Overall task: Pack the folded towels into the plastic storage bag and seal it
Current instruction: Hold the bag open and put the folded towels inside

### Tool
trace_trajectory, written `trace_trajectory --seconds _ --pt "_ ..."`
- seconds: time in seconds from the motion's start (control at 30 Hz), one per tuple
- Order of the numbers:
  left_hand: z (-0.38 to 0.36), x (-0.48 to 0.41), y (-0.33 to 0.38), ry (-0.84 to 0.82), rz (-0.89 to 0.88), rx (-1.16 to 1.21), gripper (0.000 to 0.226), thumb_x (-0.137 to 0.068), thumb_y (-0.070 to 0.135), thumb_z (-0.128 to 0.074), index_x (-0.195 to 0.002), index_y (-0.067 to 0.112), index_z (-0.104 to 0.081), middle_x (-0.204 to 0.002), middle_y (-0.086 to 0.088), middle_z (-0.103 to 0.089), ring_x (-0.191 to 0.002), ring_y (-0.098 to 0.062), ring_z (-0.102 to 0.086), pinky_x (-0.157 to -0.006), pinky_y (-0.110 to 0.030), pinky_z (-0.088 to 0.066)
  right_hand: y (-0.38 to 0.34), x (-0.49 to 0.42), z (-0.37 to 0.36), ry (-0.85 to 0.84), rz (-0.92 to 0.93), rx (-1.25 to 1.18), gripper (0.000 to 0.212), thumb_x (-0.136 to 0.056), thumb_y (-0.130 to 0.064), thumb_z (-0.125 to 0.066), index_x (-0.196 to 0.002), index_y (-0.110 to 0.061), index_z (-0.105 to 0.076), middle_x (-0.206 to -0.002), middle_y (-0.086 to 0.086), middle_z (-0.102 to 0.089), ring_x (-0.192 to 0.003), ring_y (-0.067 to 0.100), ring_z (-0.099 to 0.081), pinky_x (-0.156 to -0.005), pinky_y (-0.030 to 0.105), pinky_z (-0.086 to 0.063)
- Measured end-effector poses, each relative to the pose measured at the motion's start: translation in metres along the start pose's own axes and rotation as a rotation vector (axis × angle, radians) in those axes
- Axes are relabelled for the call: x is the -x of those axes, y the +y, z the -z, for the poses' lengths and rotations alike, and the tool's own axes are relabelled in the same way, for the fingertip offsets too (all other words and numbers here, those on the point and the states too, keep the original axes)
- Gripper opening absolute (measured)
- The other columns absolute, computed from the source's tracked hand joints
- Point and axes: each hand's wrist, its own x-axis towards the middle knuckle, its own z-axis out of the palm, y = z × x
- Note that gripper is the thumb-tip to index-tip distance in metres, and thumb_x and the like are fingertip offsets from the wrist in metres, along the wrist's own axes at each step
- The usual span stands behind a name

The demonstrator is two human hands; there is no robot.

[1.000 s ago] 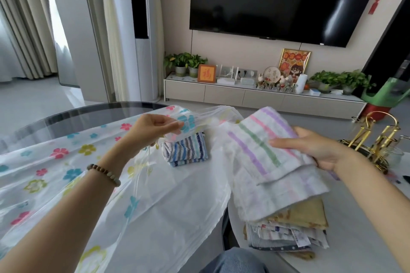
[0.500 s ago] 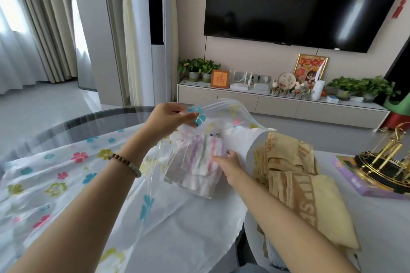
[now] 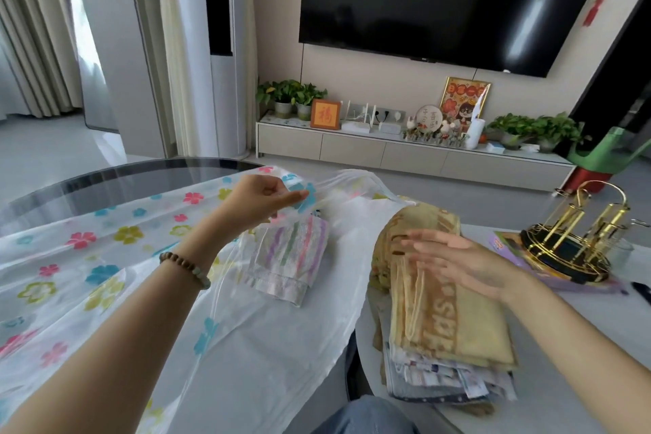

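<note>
The left hand has its thumb and forefinger pinched on the upper film of the plastic storage bag, lifting the mouth so it stands open above the table; the other fingers curl into the palm. A beaded bracelet sits on that wrist. Just under the raised flap, inside the bag, lies a folded pastel-striped towel, flat on the bag's white lower sheet. The bag itself, clear with coloured flowers, spreads out to the left across the dark glass table.

The right hand is spread wide, fingers straight and blurred, gripping nothing; it hovers over, perhaps just touching, the top of the towel stack. The top piece there is a yellow-tan towel with woven lettering, and beneath it are paler patterned towels, their edges showing at the near side. The stack sits just beside the bag's open edge. To the right stands a gold wire rack.
</note>
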Motion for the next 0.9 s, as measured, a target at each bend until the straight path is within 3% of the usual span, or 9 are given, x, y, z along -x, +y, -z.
trace_trajectory --seconds 0.03,0.13,0.23,0.3,0.37,0.53,0.7,0.8,0.9 --pt "-0.004 0.0 -0.002 -0.002 0.016 0.011 0.041 -0.081 0.035 -0.069 -0.054 0.015 -0.046 -0.035 0.012 -0.041 -0.035 0.0 -0.039 -0.039 -0.009 -0.03 0.005 0.006 0.014 0.14 -0.004 0.059 0.11 -0.033 -0.052 -0.09 -0.129 -0.016 -0.05 -0.139 0.007 -0.052 -0.126 0.021 -0.05 -0.1 0.03 -0.041" --pt "-0.013 0.002 -0.009 -0.02 0.049 0.035 0.04 -0.081 0.035 -0.068 -0.056 0.013 -0.047 -0.04 0.009 -0.037 -0.033 -0.003 -0.031 -0.037 -0.012 -0.025 0.029 0.019 0.052 0.464 -0.138 0.238 0.103 -0.068 -0.038 -0.079 -0.149 -0.015 -0.018 -0.153 0.007 -0.028 -0.139 0.021 -0.029 -0.107 0.033 -0.027" --pt "-0.017 0.003 -0.014 -0.043 0.061 0.025 0.039 -0.08 0.039 -0.067 -0.062 0.01 -0.05 -0.052 -0.001 -0.037 -0.036 -0.004 -0.029 -0.041 -0.017 -0.026 0.056 0.027 0.075 0.411 -0.358 0.159 0.103 -0.065 -0.038 -0.082 -0.147 -0.013 -0.024 -0.147 0.011 -0.04 -0.132 0.026 -0.04 -0.11 0.042 -0.03" --pt "-0.018 0.004 -0.014 -0.052 0.07 0.027 0.039 -0.079 0.041 -0.066 -0.066 0.007 -0.052 -0.055 -0.003 -0.039 -0.036 -0.003 -0.03 -0.043 -0.019 -0.027 0.062 0.033 0.072 0.366 -0.428 0.134 0.075 -0.069 -0.034 -0.08 -0.131 -0.009 -0.047 -0.124 0.012 -0.06 -0.107 0.023 -0.057 -0.09 0.038 -0.045" --pt "-0.019 0.005 -0.013 -0.057 0.078 0.042 0.038 -0.08 0.04 -0.065 -0.067 0.007 -0.052 -0.057 -0.004 -0.039 -0.035 -0.003 -0.031 -0.041 -0.016 -0.027 0.067 0.033 0.07 0.399 -0.421 0.115 0.052 -0.078 -0.025 -0.073 -0.122 -0.007 -0.054 -0.107 0.01 -0.065 -0.093 0.021 -0.059 -0.076 0.035 -0.046" --pt "-0.018 0.007 -0.011 -0.03 0.093 0.072 0.037 -0.081 0.037 -0.065 -0.067 0.005 -0.052 -0.06 -0.008 -0.042 -0.034 -0.003 -0.032 -0.04 -0.015 -0.027 0.071 0.031 0.069 0.517 -0.434 0.214 0.071 -0.068 -0.03 -0.081 -0.124 0.001 -0.052 -0.118 0.017 -0.063 -0.103 0.028 -0.06 -0.087 0.037 -0.049" --pt "-0.016 0.011 -0.009 0.0 0.091 0.059 0.036 -0.084 0.036 -0.063 -0.063 0.009 -0.052 -0.05 0.0 -0.043 -0.044 -0.01 -0.031 -0.039 -0.015 -0.027 0.07 0.028 0.063 0.54 -0.395 0.272 0.063 -0.073 -0.025 -0.079 -0.121 0.005 -0.052 -0.122 0.019 -0.06 -0.111 0.031 -0.058 -0.091 0.035 -0.046" --pt "-0.012 0.014 -0.009 0.011 0.092 0.067 0.036 -0.085 0.036 -0.063 -0.064 0.008 -0.053 -0.038 0.01 -0.044 -0.046 -0.01 -0.03 -0.036 -0.013 -0.027 0.068 0.027 0.057 0.541 -0.346 0.327 0.064 -0.077 -0.024 -0.075 -0.126 0.002 -0.045 -0.127 0.016 -0.056 -0.118 0.031 -0.054 -0.093 0.036 -0.046" --pt "-0.005 0.017 -0.009 0.034 0.064 0.083 0.031 -0.086 0.036 -0.062 -0.07 0.01 -0.059 -0.048 0.006 -0.045 -0.046 -0.009 -0.031 -0.038 -0.013 -0.026 0.061 0.029 0.048 0.522 -0.244 0.413 0.07 -0.078 -0.025 -0.074 -0.132 -0.005 -0.034 -0.134 0.012 -0.049 -0.119 0.027 -0.051 -0.096 0.042 -0.046"
